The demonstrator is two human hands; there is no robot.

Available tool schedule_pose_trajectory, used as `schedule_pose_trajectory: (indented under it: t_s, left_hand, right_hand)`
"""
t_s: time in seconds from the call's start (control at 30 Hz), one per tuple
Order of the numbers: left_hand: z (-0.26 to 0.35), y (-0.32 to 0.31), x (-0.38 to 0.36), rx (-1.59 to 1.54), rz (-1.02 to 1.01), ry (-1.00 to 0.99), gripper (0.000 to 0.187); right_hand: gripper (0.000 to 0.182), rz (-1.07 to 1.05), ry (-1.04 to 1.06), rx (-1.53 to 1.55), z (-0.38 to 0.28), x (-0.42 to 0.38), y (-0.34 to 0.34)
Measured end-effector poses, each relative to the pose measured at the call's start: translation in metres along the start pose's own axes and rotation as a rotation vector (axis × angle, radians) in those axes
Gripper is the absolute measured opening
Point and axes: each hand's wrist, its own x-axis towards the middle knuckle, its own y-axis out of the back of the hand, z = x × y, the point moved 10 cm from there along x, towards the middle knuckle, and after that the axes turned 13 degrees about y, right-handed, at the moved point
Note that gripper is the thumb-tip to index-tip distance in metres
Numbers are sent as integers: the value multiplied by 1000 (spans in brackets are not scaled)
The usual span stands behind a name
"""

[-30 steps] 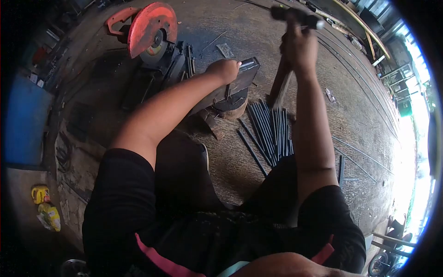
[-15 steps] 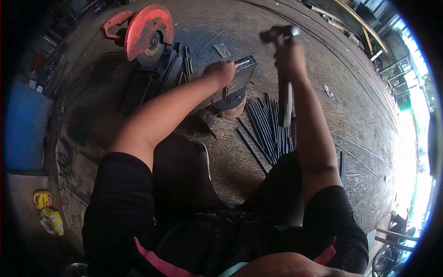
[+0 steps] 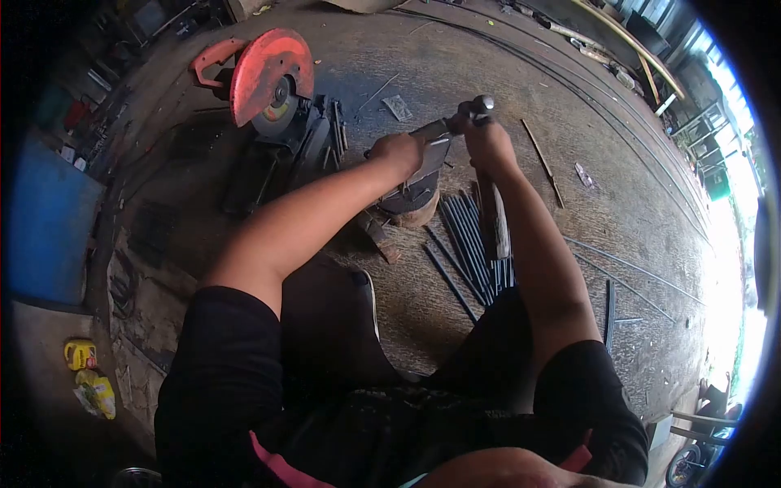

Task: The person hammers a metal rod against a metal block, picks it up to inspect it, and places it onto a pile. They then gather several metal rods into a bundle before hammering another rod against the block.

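My left hand (image 3: pixel 399 153) is closed around a dark metal bar (image 3: pixel 431 129), whose far end points toward the hammer. Beneath it a flat metal plate (image 3: pixel 433 163) stands tilted over a round wooden block (image 3: pixel 415 213). In my right hand (image 3: pixel 492 150) is a hammer (image 3: pixel 474 111), gripped close below its head, with the wooden handle hanging down past my wrist. The hammer head overlaps the bar's far end in this view. Several dark metal rods (image 3: pixel 465 244) lie fanned out on the ground, just below the hammer handle.
A red cut-off saw (image 3: pixel 272 77) stands at the upper left. Long thin rods (image 3: pixel 626 276) lie on the right side of the ground. At far left are a blue panel (image 3: pixel 53 228) and a yellow container (image 3: pixel 80 355). A thin stick (image 3: pixel 543 163) lies right of the hammer.
My right hand has brought the hammer down and leftward, from raised to beside the bar's end. My left hand stays closed on the bar. The whole view has shifted slightly downward.
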Motion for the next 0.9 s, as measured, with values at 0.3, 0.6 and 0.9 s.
schedule_pose_trajectory:
  t_s: [0.3, 0.6, 0.9]
  left_hand:
    - [-19, 16, 3, -151, 161, -18, 35]
    - [-21, 19, 2, -108, 118, 42, 26]
    - [-5, 24, 2, -72, 249, -150, 26]
  right_hand:
    - [38, 419, 325, 323, -93, -22, 90]
    - [50, 30, 34, -21, 2, 4, 4]
    - [37, 569, 475, 375, -110, -26, 118]
